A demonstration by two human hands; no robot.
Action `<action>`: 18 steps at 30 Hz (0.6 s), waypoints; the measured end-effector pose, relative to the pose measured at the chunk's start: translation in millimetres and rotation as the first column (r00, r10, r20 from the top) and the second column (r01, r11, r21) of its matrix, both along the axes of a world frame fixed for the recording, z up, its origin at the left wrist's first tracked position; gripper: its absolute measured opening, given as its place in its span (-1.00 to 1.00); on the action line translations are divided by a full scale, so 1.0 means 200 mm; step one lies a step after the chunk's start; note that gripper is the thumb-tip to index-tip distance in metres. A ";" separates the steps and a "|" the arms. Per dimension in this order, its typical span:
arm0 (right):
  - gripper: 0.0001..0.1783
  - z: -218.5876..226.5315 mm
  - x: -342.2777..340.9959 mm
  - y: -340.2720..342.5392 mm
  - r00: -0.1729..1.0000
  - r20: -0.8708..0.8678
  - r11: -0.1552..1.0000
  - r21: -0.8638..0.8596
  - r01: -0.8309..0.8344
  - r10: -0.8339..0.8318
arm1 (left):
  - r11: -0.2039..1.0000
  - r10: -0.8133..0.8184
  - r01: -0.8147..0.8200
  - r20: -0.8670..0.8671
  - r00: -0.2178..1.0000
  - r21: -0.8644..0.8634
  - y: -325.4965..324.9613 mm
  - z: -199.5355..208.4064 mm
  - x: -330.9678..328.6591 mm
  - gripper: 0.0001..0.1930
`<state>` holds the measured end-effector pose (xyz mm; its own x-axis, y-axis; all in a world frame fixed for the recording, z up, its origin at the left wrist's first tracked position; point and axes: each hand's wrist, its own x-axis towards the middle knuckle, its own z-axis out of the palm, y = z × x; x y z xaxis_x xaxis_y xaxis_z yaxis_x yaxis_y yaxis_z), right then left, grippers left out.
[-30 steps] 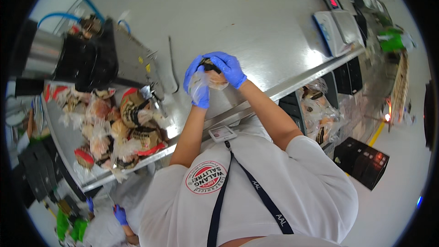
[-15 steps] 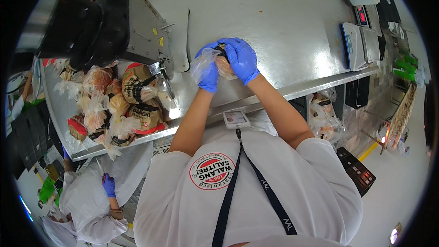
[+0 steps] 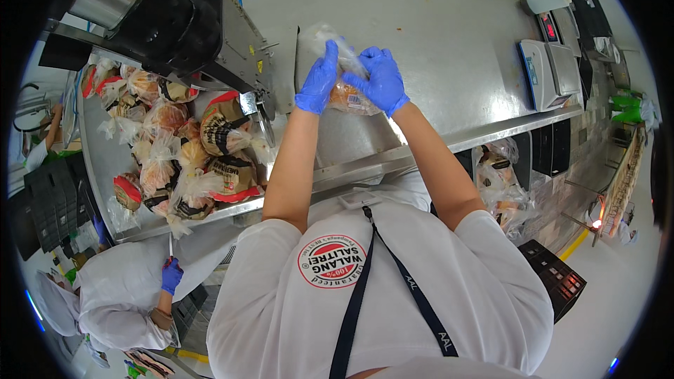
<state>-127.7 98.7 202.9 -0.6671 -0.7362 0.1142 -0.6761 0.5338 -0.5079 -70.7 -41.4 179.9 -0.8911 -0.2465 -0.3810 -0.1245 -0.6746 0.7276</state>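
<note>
A round orange-brown ham (image 3: 351,95) in a clear plastic bag lies on the steel table in front of me, a small white label on its near side. The loose bag neck (image 3: 324,36) spreads away from me on the far side. My left hand (image 3: 317,85), blue-gloved, is closed along the bag's left side with its fingers pointing away. From the right, my right hand (image 3: 382,83) grips the bag, thumb across its top and fingers bent. Part of the ham is hidden under both gloves.
A black and metal clipping machine (image 3: 203,35) stands at left, beside a pile of bagged hams (image 3: 165,161). Scales (image 3: 544,74) and white bottles (image 3: 551,0) sit at right. Below the table edge are more bagged pieces (image 3: 497,182) and a black crate (image 3: 551,277). A co-worker's gloved hand (image 3: 171,276) holds a thin tool.
Both hands have shifted from cupping the ham to holding the bag's sides. The bag neck, bunched at the left before, now extends away from me. My view has shifted slightly.
</note>
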 end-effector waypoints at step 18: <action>-0.65 -0.02 0.09 0.09 0.972 -0.178 0.936 -0.340 0.085 -0.153 | 0.828 0.034 -0.238 -0.377 0.925 -0.508 0.21 -0.34 0.15 -0.81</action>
<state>-109.3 116.1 199.2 -0.6858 -0.5515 0.4748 -0.7231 0.4426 -0.5303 -40.7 0.5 112.4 -0.8784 -0.4479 0.1668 0.2599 -0.1548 0.9531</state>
